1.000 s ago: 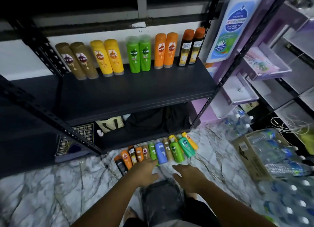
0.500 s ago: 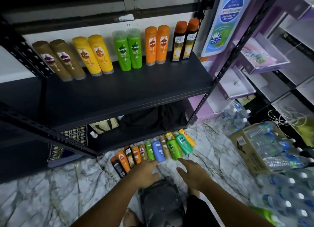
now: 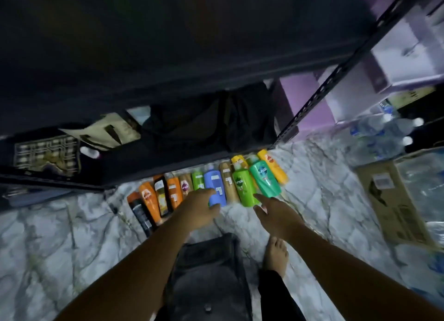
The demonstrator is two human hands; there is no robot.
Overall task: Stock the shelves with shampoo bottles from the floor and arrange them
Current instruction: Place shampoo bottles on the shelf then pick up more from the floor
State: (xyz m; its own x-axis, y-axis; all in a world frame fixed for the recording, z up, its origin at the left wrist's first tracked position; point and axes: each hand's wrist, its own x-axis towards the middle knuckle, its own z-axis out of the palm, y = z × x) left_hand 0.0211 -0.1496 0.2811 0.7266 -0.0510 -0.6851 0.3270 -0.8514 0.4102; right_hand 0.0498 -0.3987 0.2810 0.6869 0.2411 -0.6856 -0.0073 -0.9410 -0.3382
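Several shampoo bottles lie side by side in a row on the marble floor (image 3: 60,224), in front of the black shelf unit (image 3: 168,56). My left hand (image 3: 199,207) is at the base of the blue bottle (image 3: 216,186), with a finger over its lower corner and the thumb under its end. My right hand (image 3: 274,212) is spread, its index fingertip at the base of the light green bottle (image 3: 245,188). A teal bottle (image 3: 264,178) and a yellow bottle (image 3: 274,166) lie to the right. Orange bottles (image 3: 149,198) and dark ones lie to the left.
A slotted black upright (image 3: 319,97) stands by the row's right end. Bags (image 3: 105,133) and dark cloth fill the bottom shelf. A cardboard box (image 3: 394,200) and water bottles (image 3: 379,133) sit at the right. A dark object (image 3: 206,272) and my bare foot (image 3: 276,253) are below my hands.
My head has dropped, so the stocked upper shelf has left the view. Both hands have reached forward to the row; the left now takes the blue bottle's base, the right reaches the green one.
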